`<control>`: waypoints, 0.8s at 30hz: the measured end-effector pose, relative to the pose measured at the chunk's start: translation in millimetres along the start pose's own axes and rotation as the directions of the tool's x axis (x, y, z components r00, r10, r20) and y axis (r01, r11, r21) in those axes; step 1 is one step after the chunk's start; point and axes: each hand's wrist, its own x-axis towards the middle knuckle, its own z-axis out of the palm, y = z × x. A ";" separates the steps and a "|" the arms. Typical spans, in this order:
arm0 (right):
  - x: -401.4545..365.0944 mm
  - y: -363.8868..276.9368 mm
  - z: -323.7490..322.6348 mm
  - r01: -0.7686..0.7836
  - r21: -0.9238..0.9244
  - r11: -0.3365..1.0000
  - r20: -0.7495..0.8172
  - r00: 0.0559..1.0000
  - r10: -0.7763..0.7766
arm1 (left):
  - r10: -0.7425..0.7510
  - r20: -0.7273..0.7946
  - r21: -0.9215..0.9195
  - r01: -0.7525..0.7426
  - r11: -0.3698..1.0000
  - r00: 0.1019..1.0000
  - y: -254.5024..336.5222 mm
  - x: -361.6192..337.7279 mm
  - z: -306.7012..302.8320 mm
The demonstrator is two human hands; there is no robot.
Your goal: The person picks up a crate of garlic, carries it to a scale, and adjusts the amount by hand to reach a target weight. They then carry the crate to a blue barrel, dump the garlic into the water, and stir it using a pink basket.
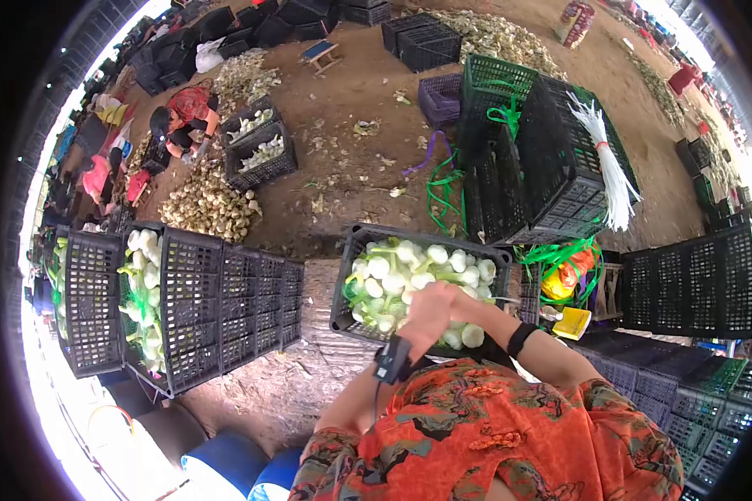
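A black plastic crate (340,288) in front of my body is heaped with white garlic bulbs (378,267) that have short green stalks. My left hand (430,307), with a dark device strapped at its wrist, rests over the middle of the heap. Close against it on the right is my right hand (462,306), with a black band further up that forearm. The backs of both hands face me and their fingers are hidden, so what they hold, if anything, cannot be seen. A thin pale strip (501,300) sticks out to the right of my right hand.
Crates of bulbs (226,288) stand at the left. On the right, stacked black crates (560,159) carry a bundle of white strips (606,159); a yellow box (571,323) sits below. A person (188,117) crouches beside a garlic pile (209,204). Blue barrels (226,459) stand lower left.
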 end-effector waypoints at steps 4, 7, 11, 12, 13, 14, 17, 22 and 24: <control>4.5 4.4 -4.8 -0.180 0.154 0.971 0.003 0.983 0.182 | 0.126 -0.318 -0.001 -0.133 0.991 0.940 7.6 -20.3 -26.2; 5.1 -10.8 -1.1 -0.241 0.211 0.947 0.059 0.970 0.234 | 0.092 -0.492 0.359 0.105 0.927 0.866 -22.5 -30.2 -54.0; 9.9 -6.6 -3.6 -0.354 0.170 0.920 0.137 0.933 0.333 | -0.186 -0.038 -0.053 0.184 0.982 0.982 -115.9 -21.8 -3.7; 10.0 -9.3 -7.0 -0.361 0.169 0.917 0.136 0.930 0.341 | -0.132 -0.101 -0.022 0.131 0.991 0.986 -104.5 -17.7 -6.3; 10.7 -17.3 -10.3 -0.374 0.195 0.907 0.109 0.927 0.359 | -0.082 -0.161 0.011 0.084 0.996 0.984 -95.3 -17.8 -9.5; 12.8 -26.4 -12.4 -0.381 0.221 0.898 0.084 0.925 0.372 | 0.028 -0.256 0.091 -0.005 0.996 0.966 -90.6 -19.3 -15.0; 21.5 -53.2 -17.2 -0.362 0.153 0.919 0.088 0.932 0.353 | 0.021 -0.236 0.075 -0.003 0.997 0.972 -94.9 -25.3 -25.9; 18.7 -11.0 -24.8 -0.436 0.401 0.806 0.123 0.897 0.424 | -0.345 -0.604 -0.288 0.207 0.935 0.718 -142.9 -41.7 -101.7; 13.5 -6.4 -25.8 -0.439 0.479 0.760 0.133 0.892 0.431 | -0.391 -0.775 -0.279 0.286 0.917 0.497 -155.3 -57.1 -117.2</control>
